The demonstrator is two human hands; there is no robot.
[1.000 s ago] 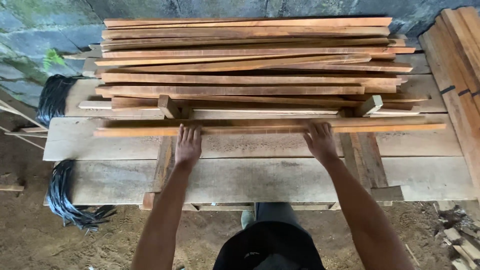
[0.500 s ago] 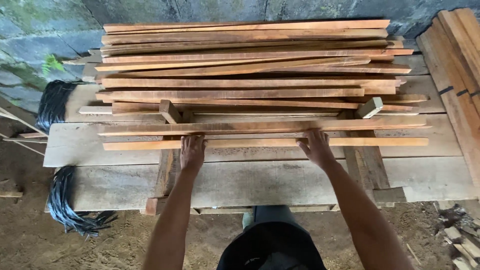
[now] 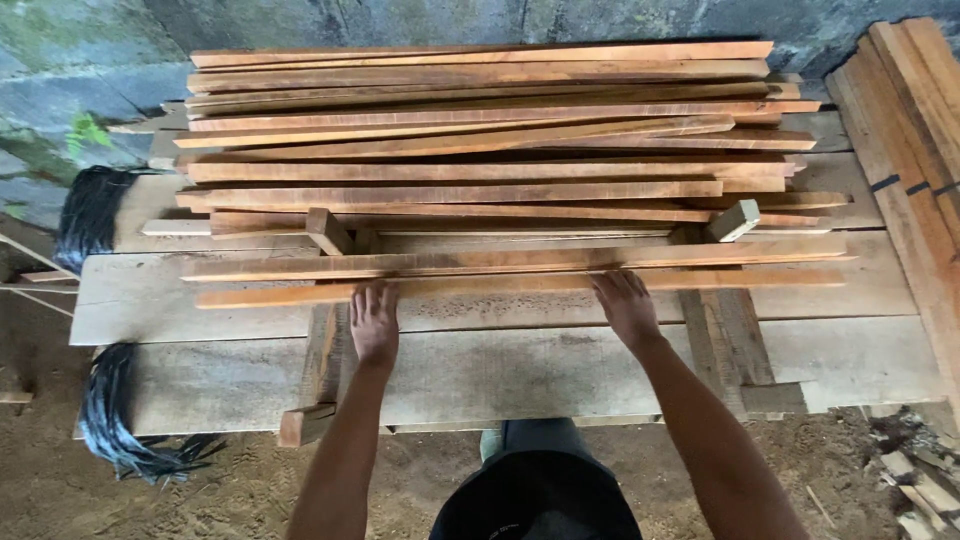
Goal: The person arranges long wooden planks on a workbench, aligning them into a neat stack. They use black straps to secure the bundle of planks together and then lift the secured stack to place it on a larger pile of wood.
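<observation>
Hands flat and spread, I press my left hand and right hand against the near edge of a long wooden slat, fingers open on it rather than wrapped around. It lies crosswise on the pale plank surface, just beside a second slat. Beyond, a stack of slats rises toward a stone wall.

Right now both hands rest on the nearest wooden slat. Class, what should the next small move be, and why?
Probably slide the nearest slat a little further toward the person, clear of the stack of slats. The left hand and right hand lie flat on its near edge, fingers over the top, and it still lies close against the next slat, resting on the wide planks.
</observation>
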